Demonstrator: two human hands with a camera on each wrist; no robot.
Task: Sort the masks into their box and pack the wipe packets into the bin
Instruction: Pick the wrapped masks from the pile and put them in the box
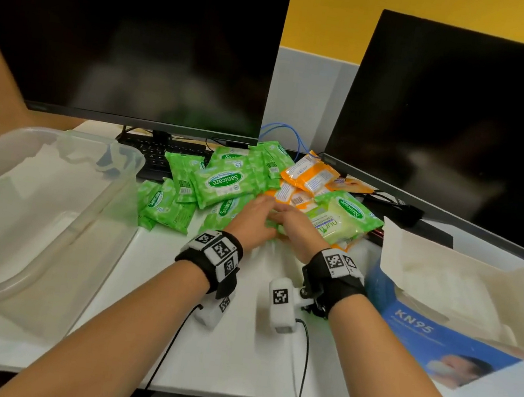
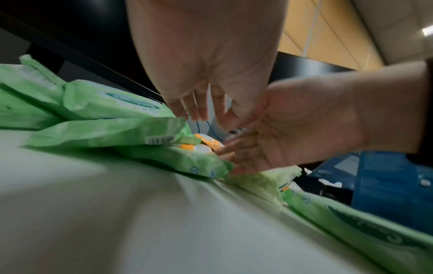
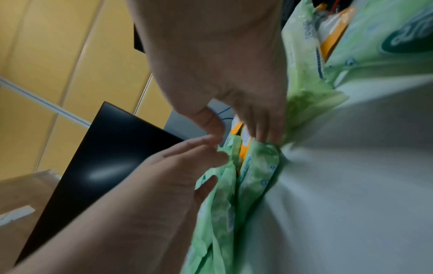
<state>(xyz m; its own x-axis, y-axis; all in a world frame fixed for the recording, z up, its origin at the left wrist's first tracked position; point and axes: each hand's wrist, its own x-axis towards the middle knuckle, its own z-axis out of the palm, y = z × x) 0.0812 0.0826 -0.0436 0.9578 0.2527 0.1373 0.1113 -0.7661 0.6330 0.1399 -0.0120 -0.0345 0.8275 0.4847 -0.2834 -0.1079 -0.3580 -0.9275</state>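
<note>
My two hands meet at the near edge of a heap of wipe packets [image 1: 235, 185], green and orange, lying on the white desk [image 1: 233, 354] in front of two dark monitors. My left hand [image 1: 251, 218] reaches in from the left with fingers nearly straight, slightly spread, fingertips [image 2: 196, 113] above a green packet [image 2: 178, 161]. My right hand [image 1: 296, 231] comes from the right, its fingers laid against that same packet's edge; whether they have pinched it yet I cannot tell, as the view is blurred.

The clear plastic bin [image 1: 57, 171] stands to my left, just beside the heap, and looks empty. The blue mask box [image 1: 436, 334] lies open at my right with white masks inside.

To do this step well, I judge I should slide fingers under several packets, press them together between both palms so the slippery wrappers cannot fan out, then carry the stack left, low over the rim.
</note>
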